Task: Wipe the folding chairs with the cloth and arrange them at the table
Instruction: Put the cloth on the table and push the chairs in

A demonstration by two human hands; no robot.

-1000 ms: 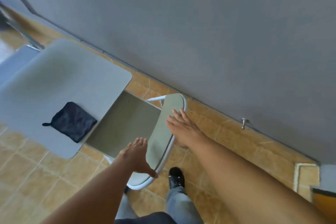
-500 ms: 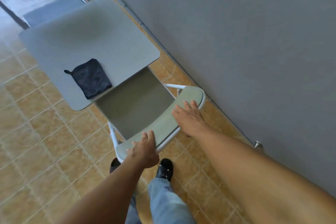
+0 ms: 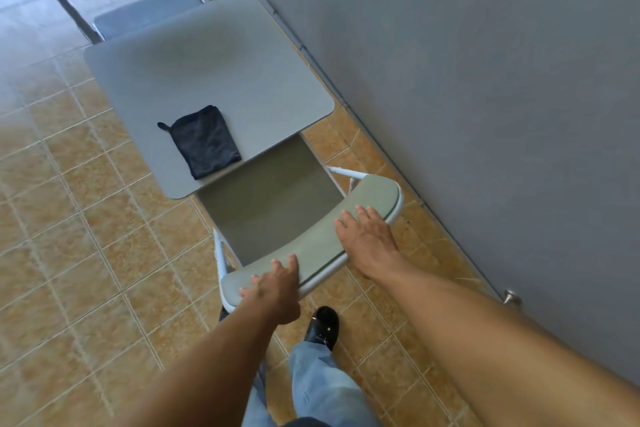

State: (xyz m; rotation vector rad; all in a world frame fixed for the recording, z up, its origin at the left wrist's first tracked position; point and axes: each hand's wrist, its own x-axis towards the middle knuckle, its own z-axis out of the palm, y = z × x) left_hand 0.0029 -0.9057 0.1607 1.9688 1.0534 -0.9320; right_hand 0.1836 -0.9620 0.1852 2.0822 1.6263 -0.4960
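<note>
Two chairs show, but only part of each: the far chair point(image 3: 145, 15) at 11 o'clock is reduced to a slab of blue-grey seat behind the table point(image 3: 207, 80), its frame cut by the picture's top edge. The table is a smooth grey board with rounded corners, its legs hidden. On its near edge lies the cloth point(image 3: 204, 141), dark, nubbly, folded to a rough rectangle with a small loop at one corner. At centre, the near folding chair point(image 3: 277, 208) has a flat olive seat pushed partly under the table, white tube frame and a padded, curved green backrest. The left hand point(image 3: 273, 291) curls over the backrest's left end, fingers clamped on it. The right hand point(image 3: 369, 239) lies flat on the right end, fingers slightly spread. A black shoe point(image 3: 322, 324) stands on the mottled tan floor tiles point(image 3: 69, 236); a plain grey wall point(image 3: 485, 80) fills 2 o'clock.
</note>
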